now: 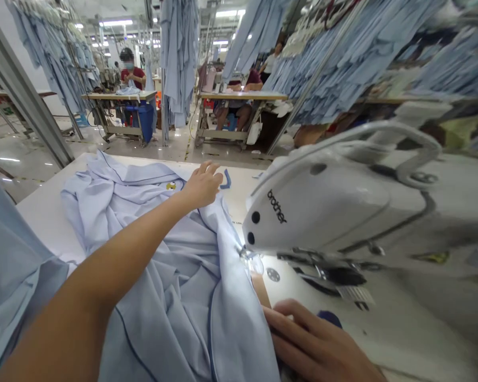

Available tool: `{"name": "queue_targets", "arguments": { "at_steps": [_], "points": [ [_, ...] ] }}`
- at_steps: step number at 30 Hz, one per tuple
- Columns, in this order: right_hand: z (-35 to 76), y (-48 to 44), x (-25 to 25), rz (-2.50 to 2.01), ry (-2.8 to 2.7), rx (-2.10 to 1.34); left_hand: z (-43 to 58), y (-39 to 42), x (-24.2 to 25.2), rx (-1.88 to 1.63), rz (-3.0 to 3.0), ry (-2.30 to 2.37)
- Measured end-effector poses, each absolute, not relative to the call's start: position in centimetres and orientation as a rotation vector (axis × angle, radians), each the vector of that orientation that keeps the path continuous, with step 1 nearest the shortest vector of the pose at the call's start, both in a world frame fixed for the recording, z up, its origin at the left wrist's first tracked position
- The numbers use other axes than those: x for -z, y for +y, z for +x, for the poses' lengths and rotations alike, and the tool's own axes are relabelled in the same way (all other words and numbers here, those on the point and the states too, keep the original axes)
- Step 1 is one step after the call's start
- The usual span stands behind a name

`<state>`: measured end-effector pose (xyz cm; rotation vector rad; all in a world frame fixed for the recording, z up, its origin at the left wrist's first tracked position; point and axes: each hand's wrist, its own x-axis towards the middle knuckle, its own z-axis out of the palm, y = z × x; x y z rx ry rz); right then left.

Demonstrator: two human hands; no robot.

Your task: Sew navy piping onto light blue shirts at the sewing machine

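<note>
Work-from-my-seat view here: a light-blue garment (155, 297) with navy piping is heaped on a white sewing table (43, 223), filling the 7 to 12 o'clock side, with its edge running under the presser foot (249, 260) of a white Brother sewing machine (318, 201) at 3 o'clock. The left hand (202, 185) reaches out to 12 o'clock, its fingers (209, 172) spread apart just above the cloth, gripping nothing. The right hand (318, 345) sits at 5 o'clock, fingers (290, 334) together on the cloth edge, though I can't tell if they're pinching it. The fabric looks light, soft and a bit slippery, so I'd guess it's best held flat along the piped edge, not bunched. A small navy trim piece (225, 179) lies near 12 o'clock.
</note>
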<state>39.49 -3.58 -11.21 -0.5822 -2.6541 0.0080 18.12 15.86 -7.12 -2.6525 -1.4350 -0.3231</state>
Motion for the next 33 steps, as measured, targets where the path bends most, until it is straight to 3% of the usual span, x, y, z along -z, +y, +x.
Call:
{"name": "queue_targets", "arguments": {
  "at_steps": [5,10,20,26,33],
  "points": [
    [39.6,-3.6,11.9,-0.566,-2.642,0.046,17.4,5.3,5.9,0.067,-2.848,-1.141],
    [40.2,-3.5,12.2,-0.570,-2.680,0.109,17.3,-2.4,5.7,0.199,-3.180,-0.546],
    [40.8,-3.0,12.3,-0.641,-2.620,0.039,17.9,-3.9,6.4,0.016,-3.057,-0.683],
    [40.8,-2.8,12.2,-0.689,-2.604,-0.121,18.6,-8.3,7.3,0.162,-2.958,-0.860],
    [41.0,-2.9,11.9,-0.658,-2.611,-0.086,19.9,-9.5,8.4,0.326,-2.804,-0.716]
  ]
}}
